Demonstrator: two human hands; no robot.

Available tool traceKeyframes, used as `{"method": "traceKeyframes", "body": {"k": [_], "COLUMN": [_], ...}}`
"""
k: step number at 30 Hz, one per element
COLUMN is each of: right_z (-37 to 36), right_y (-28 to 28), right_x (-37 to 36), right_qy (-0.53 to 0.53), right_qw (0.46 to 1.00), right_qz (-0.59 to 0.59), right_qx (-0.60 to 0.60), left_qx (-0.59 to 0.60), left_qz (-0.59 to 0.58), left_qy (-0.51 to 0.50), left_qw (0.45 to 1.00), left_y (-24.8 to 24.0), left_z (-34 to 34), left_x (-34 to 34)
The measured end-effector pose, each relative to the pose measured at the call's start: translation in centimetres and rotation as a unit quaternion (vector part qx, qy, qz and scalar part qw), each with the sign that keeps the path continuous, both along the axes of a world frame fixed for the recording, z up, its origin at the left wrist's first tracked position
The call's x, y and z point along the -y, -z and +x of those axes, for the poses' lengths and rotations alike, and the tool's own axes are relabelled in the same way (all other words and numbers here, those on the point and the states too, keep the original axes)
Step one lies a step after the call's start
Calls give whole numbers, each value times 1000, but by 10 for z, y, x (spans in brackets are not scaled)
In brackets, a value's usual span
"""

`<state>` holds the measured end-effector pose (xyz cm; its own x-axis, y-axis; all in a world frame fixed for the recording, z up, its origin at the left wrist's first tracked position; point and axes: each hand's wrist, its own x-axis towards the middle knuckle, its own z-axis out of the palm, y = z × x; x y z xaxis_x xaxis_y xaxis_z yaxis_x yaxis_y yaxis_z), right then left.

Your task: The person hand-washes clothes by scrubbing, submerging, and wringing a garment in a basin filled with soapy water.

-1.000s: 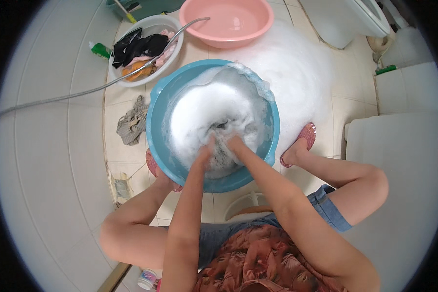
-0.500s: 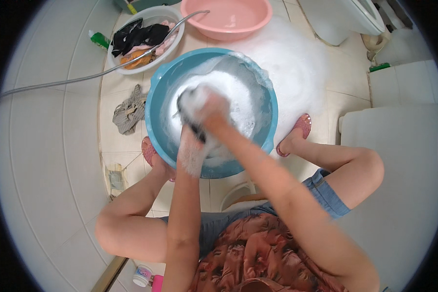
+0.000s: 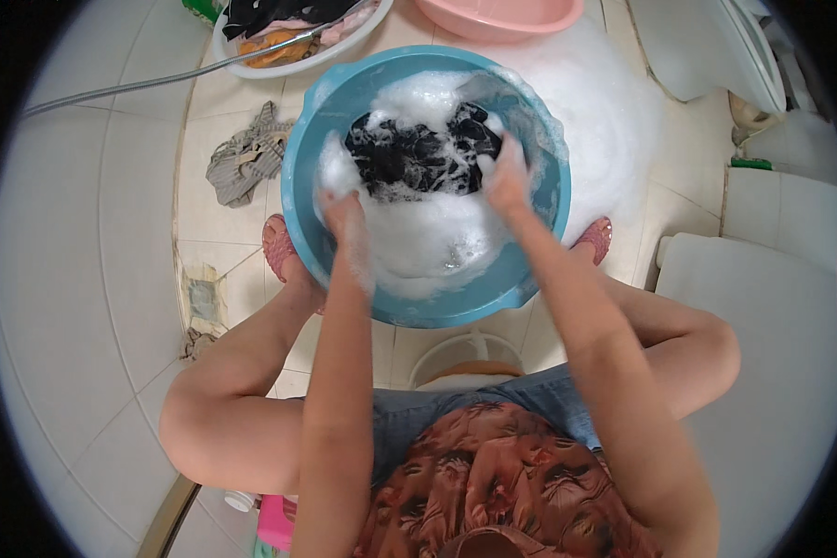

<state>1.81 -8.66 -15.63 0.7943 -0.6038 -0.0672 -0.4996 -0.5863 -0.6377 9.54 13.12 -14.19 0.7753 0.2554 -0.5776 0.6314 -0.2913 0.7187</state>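
Observation:
A wet black garment (image 3: 417, 160), streaked with suds, stretches across the blue basin (image 3: 428, 314) above foamy water. My right hand (image 3: 509, 181) is closed on its right end. At the other end my left hand (image 3: 342, 200) grips the cloth, though thick white foam (image 3: 338, 166) hides most of those fingers. More lather lies behind the garment and along the near side of the water.
A white tub (image 3: 293, 65) of clothes and a pink basin (image 3: 511, 20) stand at the back. The metal shower hose (image 3: 149, 86) crosses the left side, above a grey striped cloth (image 3: 246, 158) on the floor. Foam (image 3: 595, 121) spreads over the tiles right of the blue basin.
My hands were together over the bunched black garment. Now they are apart, left and right, with the garment spread between them. The whole view has shifted, so the basin appears higher.

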Motion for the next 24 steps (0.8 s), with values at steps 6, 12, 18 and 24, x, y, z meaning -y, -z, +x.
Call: {"method": "traceKeyframes", "body": {"k": [6,12,18,24], "right_z": [-12,41,32,-30], "right_y": [57,-38,-40,63], "right_x": [-60,11,21,-12], "right_qy": [104,155,-204,-274], "right_qw": [911,762,955,930], "right_qz": [383,629,-89,95], "right_qx": [-110,-6,-197,-226], "left_qx": [-188,81,-113,5], "left_qz": [-504,-300,-520,-433], "left_qy": [-76,225,-123,118], "left_qw": [840,924,838,893], "left_y": [47,-25,16,35], "left_z": [-54,14,-16,-73], "left_x": [29,45,28,70]}}
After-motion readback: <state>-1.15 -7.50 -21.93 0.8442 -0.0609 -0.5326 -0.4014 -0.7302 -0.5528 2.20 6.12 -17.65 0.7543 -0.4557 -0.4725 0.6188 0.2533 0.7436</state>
